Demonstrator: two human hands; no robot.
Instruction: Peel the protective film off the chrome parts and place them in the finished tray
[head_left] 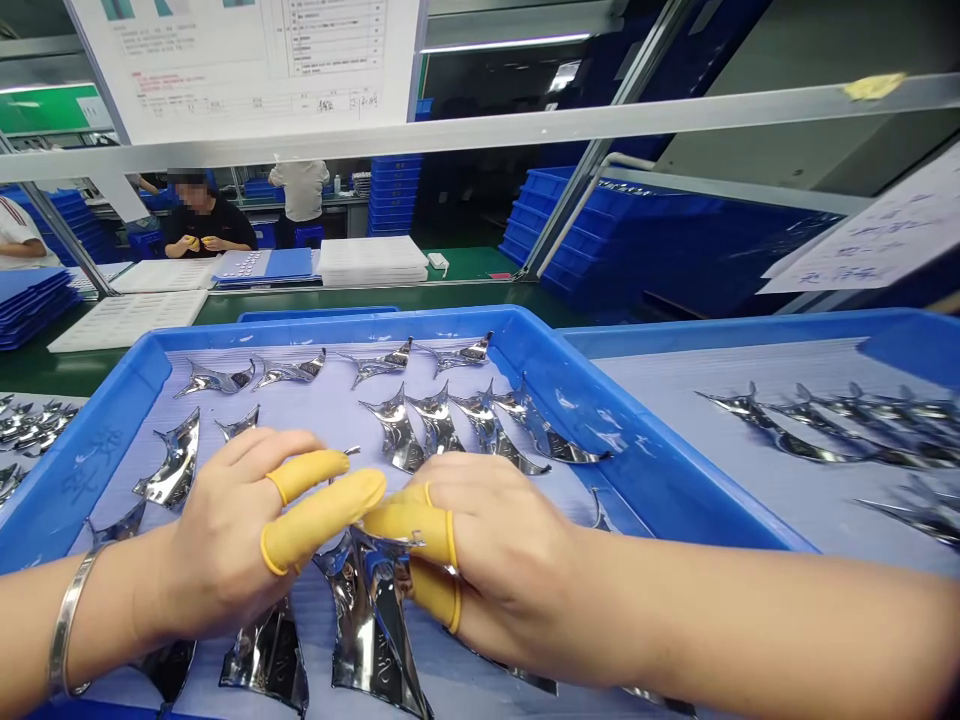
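Observation:
My right hand (502, 550), with yellow finger cots on its fingers, pinches the upper end of a glossy chrome trim piece (394, 610). The piece is tilted, its lower end pointing down toward the tray. My left hand (247, 530) also wears yellow finger cots. Its two covered fingers reach out, apart from each other, and one fingertip meets the right fingers above the piece. The left thumb is hidden. Another chrome piece (266, 655) lies below my left hand. Several more chrome pieces (397, 430) lie in rows on the pale liner of the blue tray (630, 430).
A second blue tray (750, 340) with similar chrome pieces stands on the right. More small shiny parts (34, 425) lie at left. Beyond are paper stacks (371, 260), a metal rail (480, 135), stacked blue bins (540, 215) and a seated co-worker (210, 220).

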